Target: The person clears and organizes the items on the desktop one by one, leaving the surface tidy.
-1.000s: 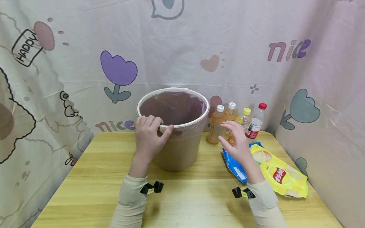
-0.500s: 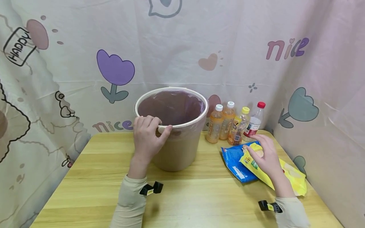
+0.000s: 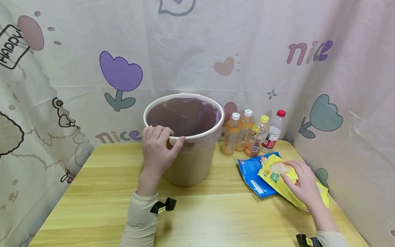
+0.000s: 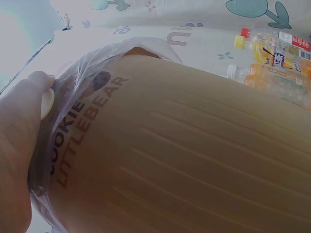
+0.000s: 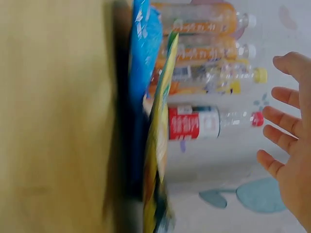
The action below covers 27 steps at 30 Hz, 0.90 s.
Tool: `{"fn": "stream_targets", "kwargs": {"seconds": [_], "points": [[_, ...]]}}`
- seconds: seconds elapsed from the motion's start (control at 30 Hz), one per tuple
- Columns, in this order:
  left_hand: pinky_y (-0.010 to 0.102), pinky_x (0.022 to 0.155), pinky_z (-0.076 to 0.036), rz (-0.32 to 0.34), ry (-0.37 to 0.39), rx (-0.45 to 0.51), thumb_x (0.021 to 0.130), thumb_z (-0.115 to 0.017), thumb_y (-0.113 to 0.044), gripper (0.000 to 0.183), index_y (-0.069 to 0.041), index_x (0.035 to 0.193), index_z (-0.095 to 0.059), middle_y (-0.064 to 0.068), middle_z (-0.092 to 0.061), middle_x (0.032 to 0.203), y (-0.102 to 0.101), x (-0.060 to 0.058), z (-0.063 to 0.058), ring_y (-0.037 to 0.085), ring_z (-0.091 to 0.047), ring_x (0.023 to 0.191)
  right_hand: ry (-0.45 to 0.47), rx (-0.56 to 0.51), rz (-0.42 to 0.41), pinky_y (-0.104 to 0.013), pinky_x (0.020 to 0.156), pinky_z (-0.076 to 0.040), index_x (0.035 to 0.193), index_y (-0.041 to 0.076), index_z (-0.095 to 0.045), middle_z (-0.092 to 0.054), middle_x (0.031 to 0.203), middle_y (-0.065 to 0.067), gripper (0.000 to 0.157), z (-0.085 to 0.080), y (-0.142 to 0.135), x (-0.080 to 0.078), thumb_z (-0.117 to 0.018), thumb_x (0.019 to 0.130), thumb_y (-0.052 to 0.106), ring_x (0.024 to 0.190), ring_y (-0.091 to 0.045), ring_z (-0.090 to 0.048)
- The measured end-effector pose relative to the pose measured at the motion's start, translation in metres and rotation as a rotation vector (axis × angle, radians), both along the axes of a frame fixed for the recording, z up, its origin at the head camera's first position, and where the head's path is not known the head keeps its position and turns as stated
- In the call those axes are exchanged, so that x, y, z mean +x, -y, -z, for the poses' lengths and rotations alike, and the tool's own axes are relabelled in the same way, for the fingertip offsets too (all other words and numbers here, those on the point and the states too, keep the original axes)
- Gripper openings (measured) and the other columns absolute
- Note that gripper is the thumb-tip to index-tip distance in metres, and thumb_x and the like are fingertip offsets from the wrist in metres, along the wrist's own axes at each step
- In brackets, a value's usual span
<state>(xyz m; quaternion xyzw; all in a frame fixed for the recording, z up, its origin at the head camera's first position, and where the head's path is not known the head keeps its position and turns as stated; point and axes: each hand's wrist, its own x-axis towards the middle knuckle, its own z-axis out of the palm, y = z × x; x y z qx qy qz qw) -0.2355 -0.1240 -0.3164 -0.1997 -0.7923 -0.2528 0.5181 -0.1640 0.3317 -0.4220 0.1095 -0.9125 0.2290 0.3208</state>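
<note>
My left hand [image 3: 156,151] grips the near left rim of a brown trash bin [image 3: 191,164], fingers over the edge and thumb along the front. A thin clear liner hangs over the rim; in the left wrist view the bin wall [image 4: 194,160] shows ribs and printed lettering. Over a yellow chip bag [image 3: 277,176] hovers my right hand [image 3: 303,183], fingers spread and bent a little. The right wrist view has a gap between these fingers and the yellow bag [image 5: 158,131]. Beneath that bag lies a blue snack bag [image 3: 254,176].
Behind the bags stand several plastic bottles: two with white caps [image 3: 231,135], [image 3: 245,132] as the orange bottles, one yellow-capped bottle [image 3: 257,137] and one red-capped bottle [image 3: 273,135]. A printed curtain [image 3: 179,51] closes off the back and sides of the wooden table [image 3: 210,219].
My right hand has moved right and toward me, from in front of the bottles to above the yellow chip bag. The left hand stays on the bin's rim.
</note>
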Motion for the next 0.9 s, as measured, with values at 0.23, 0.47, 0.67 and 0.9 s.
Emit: {"fn": "stream_targets", "kwargs": {"seconds": [0.23,0.47,0.67,0.9], "points": [[0.048,0.090,-0.036,0.012,-0.005,0.013,0.089,-0.050,-0.054,0.052,-0.005,0.073,-0.058,0.010,-0.055,0.073,-0.001,0.001,-0.001,0.031,-0.047,0.075,0.056,0.021,0.039,-0.061,0.087,-0.030,0.116,0.001,-0.059,-0.056,0.119,-0.023,0.045,0.012,-0.025,0.023,-0.076,0.078,0.015,0.110,-0.045,-0.044],[0.048,0.091,-0.036,0.017,0.000,0.016,0.089,-0.051,-0.054,0.051,-0.005,0.073,-0.058,0.010,-0.055,0.073,0.000,-0.001,0.001,0.031,-0.046,0.075,0.193,0.045,0.125,-0.072,0.090,-0.026,0.124,0.001,-0.055,-0.050,0.127,-0.029,0.047,0.021,-0.055,0.049,-0.071,0.086,0.022,0.115,-0.053,-0.040],[0.049,0.090,-0.036,0.016,-0.021,0.014,0.089,-0.051,-0.054,0.051,-0.006,0.073,-0.057,0.010,-0.055,0.073,-0.001,-0.002,0.002,0.031,-0.047,0.075,0.308,0.100,0.218,-0.076,0.088,-0.024,0.128,-0.001,-0.051,-0.047,0.128,-0.033,0.039,0.029,-0.084,0.067,-0.059,0.094,0.015,0.114,-0.058,-0.037],[0.050,0.091,-0.036,0.020,-0.022,0.008,0.090,-0.051,-0.054,0.051,-0.005,0.074,-0.057,0.010,-0.055,0.073,0.001,-0.003,0.003,0.032,-0.047,0.075,0.433,0.179,0.293,-0.077,0.082,-0.029,0.132,-0.002,-0.045,-0.042,0.129,-0.036,0.045,0.034,-0.104,0.075,-0.055,0.089,0.004,0.114,-0.058,-0.035]]}}
